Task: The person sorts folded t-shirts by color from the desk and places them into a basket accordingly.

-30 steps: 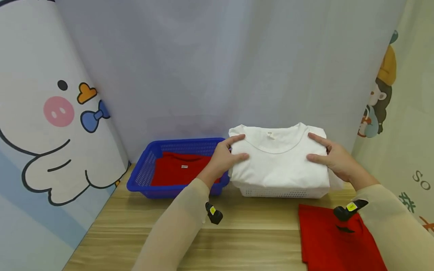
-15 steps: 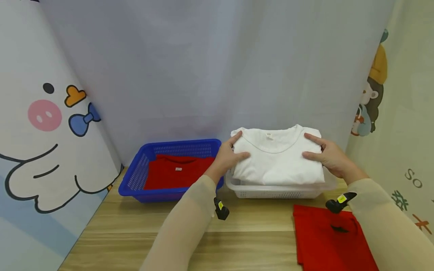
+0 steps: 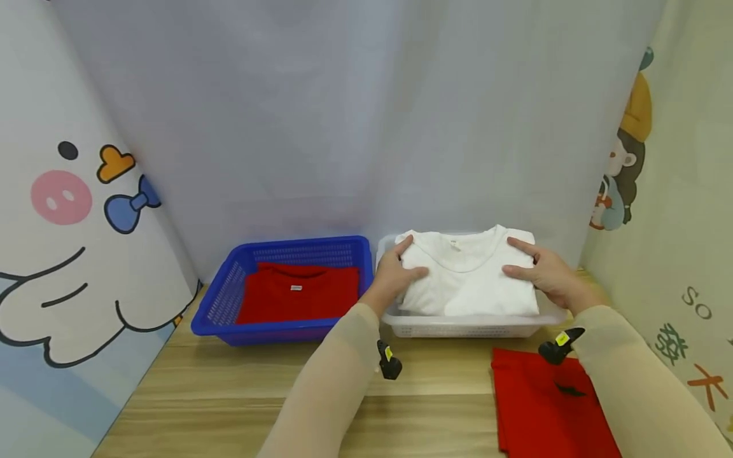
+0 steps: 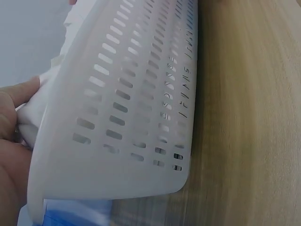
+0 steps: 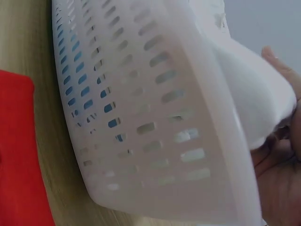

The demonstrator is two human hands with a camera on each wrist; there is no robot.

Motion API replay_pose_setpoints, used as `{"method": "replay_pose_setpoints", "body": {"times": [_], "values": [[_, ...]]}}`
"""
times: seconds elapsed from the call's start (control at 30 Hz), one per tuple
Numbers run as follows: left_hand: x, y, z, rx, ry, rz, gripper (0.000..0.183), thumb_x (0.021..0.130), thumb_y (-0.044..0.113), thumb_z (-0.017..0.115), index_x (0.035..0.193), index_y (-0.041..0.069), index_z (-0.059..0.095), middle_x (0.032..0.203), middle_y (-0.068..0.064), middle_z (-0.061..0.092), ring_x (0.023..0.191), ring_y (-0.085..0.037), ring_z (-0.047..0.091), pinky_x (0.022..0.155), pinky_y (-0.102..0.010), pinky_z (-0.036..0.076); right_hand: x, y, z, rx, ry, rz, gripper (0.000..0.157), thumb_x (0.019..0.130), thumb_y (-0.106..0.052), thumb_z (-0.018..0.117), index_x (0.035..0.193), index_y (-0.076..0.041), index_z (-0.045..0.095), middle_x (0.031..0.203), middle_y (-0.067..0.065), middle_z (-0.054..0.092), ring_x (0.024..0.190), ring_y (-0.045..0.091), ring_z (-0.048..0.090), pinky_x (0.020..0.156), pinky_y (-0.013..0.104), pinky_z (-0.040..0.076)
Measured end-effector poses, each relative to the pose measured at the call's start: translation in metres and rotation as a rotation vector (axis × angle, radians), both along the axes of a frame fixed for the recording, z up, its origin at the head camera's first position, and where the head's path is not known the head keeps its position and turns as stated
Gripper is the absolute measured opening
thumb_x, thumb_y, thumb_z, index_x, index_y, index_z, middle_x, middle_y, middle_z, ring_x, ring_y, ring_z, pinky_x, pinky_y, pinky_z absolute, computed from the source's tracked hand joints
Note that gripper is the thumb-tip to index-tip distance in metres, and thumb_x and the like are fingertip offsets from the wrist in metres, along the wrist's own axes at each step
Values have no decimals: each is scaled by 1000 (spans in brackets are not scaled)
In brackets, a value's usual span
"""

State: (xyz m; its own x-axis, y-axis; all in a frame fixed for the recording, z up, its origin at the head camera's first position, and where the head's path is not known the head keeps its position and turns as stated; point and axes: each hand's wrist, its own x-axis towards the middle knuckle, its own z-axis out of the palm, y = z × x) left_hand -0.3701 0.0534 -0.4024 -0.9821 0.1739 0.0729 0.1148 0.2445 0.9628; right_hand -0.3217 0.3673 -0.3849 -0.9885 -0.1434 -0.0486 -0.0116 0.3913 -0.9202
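A folded white T-shirt point(image 3: 469, 283), collar facing the back, lies level at the mouth of the white plastic basket point(image 3: 466, 330). My left hand point(image 3: 392, 275) grips its left side, thumb and forefinger on top. On the opposite side my right hand point(image 3: 546, 275) holds it the same way. In the left wrist view, the left fingers pinch the white cloth just over the basket's rim point(image 4: 40, 155). In the right wrist view, the right hand point(image 5: 280, 174) curls round the shirt's rounded edge, with some fingers underneath. The basket's inside is mostly covered by the shirt.
A blue basket point(image 3: 280, 333) stands immediately left of the white one, with a folded red T-shirt point(image 3: 298, 304) inside. Another folded red garment point(image 3: 538, 397) lies on the wooden table point(image 3: 435, 420) at the front right, partly under the right sleeve. A pale curtain point(image 3: 315, 127) hangs behind.
The white T-shirt, held in both hands, has come down from above the white basket to its opening, and more of the basket's rim shows. The head view has shifted slightly.
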Motion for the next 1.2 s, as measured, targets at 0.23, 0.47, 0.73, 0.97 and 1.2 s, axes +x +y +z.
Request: {"method": "replay_pose_setpoints", "body": {"times": [0.23, 0.47, 0.73, 0.97, 1.2], "values": [[0, 2, -8, -19, -23, 57, 80, 79, 11, 80, 147, 30, 41, 152, 3, 35, 141, -19, 27, 112, -36, 27, -9, -13, -4, 51, 6, 6, 90, 84, -35, 75, 155, -24, 21, 158, 22, 4, 138, 37, 20, 100, 45, 42], [2, 5, -10, -81, -16, 81, 79, 79, 9, 79, 147, 25, 42, 150, -3, 39, 139, -22, 31, 112, -38, 28, -11, -21, -9, 95, -8, -15, 92, 82, -38, 76, 155, -21, 23, 158, 23, 3, 140, 42, 15, 104, 53, 36], [1, 5, -12, -107, -43, 116, 74, 82, 16, 78, 147, 26, 42, 149, -8, 40, 137, -25, 36, 108, -40, 35, -10, -26, -7, 184, -8, -29, 98, 82, -45, 74, 156, -18, 15, 158, 24, 0, 142, 45, 3, 110, 62, 16], [2, 5, -6, -132, -11, 189, 68, 82, 20, 78, 143, 21, 48, 146, -6, 44, 135, -23, 38, 108, -38, 36, -12, -25, -11, 229, -11, -54, 96, 84, -48, 70, 156, -19, 14, 158, 23, 1, 142, 47, 3, 108, 66, 14], [2, 0, 5, -80, 71, 189, 68, 82, 29, 78, 142, 18, 49, 144, -10, 46, 132, -28, 43, 103, -39, 41, -7, -22, -6, 249, 44, -113, 95, 86, -52, 66, 156, -16, 13, 157, 26, 5, 140, 50, 10, 107, 65, 20]]}}
